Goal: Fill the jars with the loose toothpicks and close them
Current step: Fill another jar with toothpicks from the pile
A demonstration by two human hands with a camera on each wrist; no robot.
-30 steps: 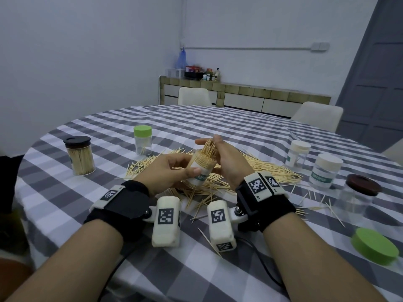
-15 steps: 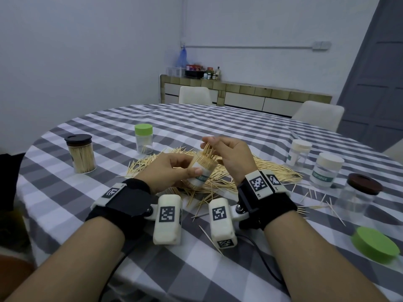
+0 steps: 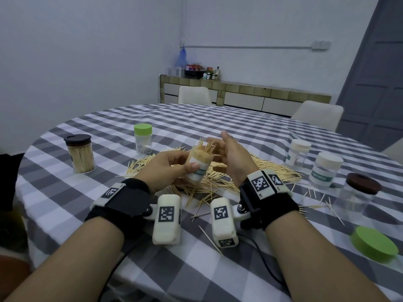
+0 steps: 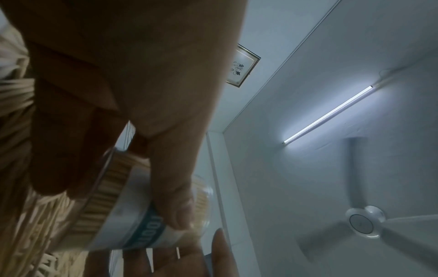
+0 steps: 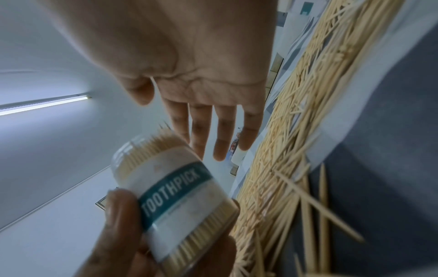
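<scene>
My left hand (image 3: 172, 166) grips a clear jar (image 3: 198, 165) with a teal TOOTHPICK label (image 5: 173, 193), tilted and packed with toothpicks that stick out of its open mouth. In the left wrist view the thumb lies across the jar (image 4: 132, 211). My right hand (image 3: 229, 158) is just right of the jar with straight, spread fingers (image 5: 222, 135), holding nothing. Beneath both hands a pile of loose toothpicks (image 3: 257, 171) lies spread over the checked tablecloth (image 3: 122, 253).
At the left stand a black-lidded jar (image 3: 80, 153) full of toothpicks and a green-lidded jar (image 3: 143, 139). On the right are two white-lidded jars (image 3: 299, 154) (image 3: 325, 169), a brown-lidded jar (image 3: 357, 195) and a loose green lid (image 3: 374, 244). Stray toothpicks (image 3: 210, 239) lie near my wrists.
My right hand has let go of the toothpicks at the jar's mouth and opened out, drawing slightly away to the right. The left hand keeps holding the jar, raised a little.
</scene>
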